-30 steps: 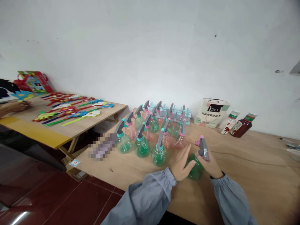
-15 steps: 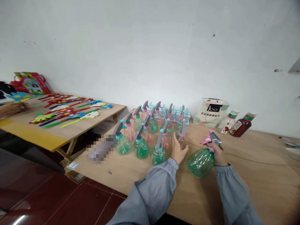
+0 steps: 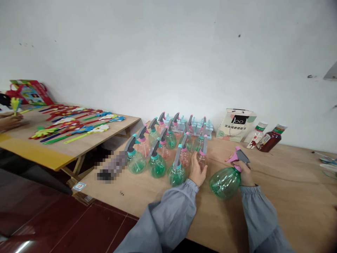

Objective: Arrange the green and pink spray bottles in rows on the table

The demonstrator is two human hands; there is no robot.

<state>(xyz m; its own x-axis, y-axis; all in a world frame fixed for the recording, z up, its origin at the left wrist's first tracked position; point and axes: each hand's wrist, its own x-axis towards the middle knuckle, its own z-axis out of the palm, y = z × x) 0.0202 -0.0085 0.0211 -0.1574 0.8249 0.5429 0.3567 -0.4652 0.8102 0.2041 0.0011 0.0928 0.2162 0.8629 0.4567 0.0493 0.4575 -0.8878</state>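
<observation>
My right hand (image 3: 245, 173) grips a green spray bottle (image 3: 225, 183) by its neck, just under the pink and grey spray head; the bottle is tilted to the left. My left hand (image 3: 197, 170) has its fingers and thumb apart around the lower part of a pink bottle (image 3: 202, 160) at the right end of the group. Left of it, green and pink spray bottles stand close together in rows, among them a front green bottle (image 3: 176, 176) and another green bottle (image 3: 157, 166).
Behind the bottles stands a light blue rack (image 3: 209, 130). A paper bag (image 3: 234, 128), a white-labelled bottle (image 3: 255, 137) and a dark red bottle (image 3: 271, 140) are near the wall. On the left table (image 3: 79, 149) lie colourful hand clappers, with another person's hand (image 3: 10, 121).
The view has shifted slightly. My left hand has come in closer around the pink bottle. At the far left, the other person's clapper has turned.
</observation>
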